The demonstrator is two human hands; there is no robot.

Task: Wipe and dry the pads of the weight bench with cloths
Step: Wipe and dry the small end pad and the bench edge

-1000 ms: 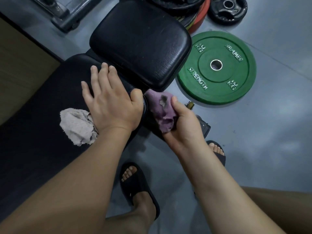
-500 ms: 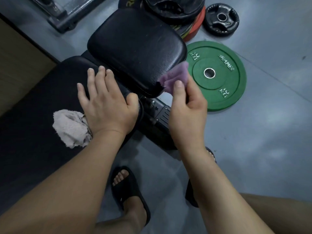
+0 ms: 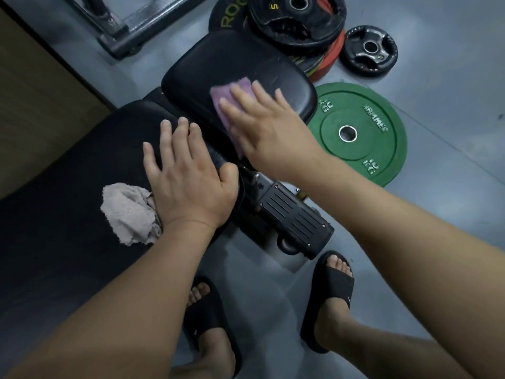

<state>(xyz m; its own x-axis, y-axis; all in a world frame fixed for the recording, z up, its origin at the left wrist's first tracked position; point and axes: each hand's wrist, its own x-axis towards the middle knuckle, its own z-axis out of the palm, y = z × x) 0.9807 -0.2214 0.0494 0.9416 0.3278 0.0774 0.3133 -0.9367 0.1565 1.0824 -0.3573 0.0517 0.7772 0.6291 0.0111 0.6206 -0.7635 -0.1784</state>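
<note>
Head view. Landmark: the small pad (image 3: 218, 64), a black, rounded-rectangular cushion with a faintly grained, scuffed vinyl skin.

The right hand (image 3: 273, 132) lies flat on the small pad, fingers straight and spread, pressing the purple cloth (image 3: 232, 99) against it. The cloth is thin and partly hidden under the palm.

Just nearer the camera than the small pad is the long pad (image 3: 82, 173), black and smooth. The left hand (image 3: 188, 181) rests on it palm down, fingers straight and slightly apart, thumb over the pad's edge; it holds nothing. A crumpled grey cloth (image 3: 128, 212), coarse and frayed, lies on the long pad, touching the outer edge of that hand.

Below the small pad, a black ribbed bracket (image 3: 292, 214) juts from between the pads.

Right of the small pad a green plate (image 3: 377, 149) with raised lettering lies flat on the grey floor (image 3: 437, 242). Beyond the small pad is a stack of black plates (image 3: 297, 20) over a red plate (image 3: 330, 61), with a small black plate (image 3: 370, 50) just beside the stack. A metal frame (image 3: 128, 26) stands to the upper left. Two feet in black sandals (image 3: 333, 285) stand near the bracket.
</note>
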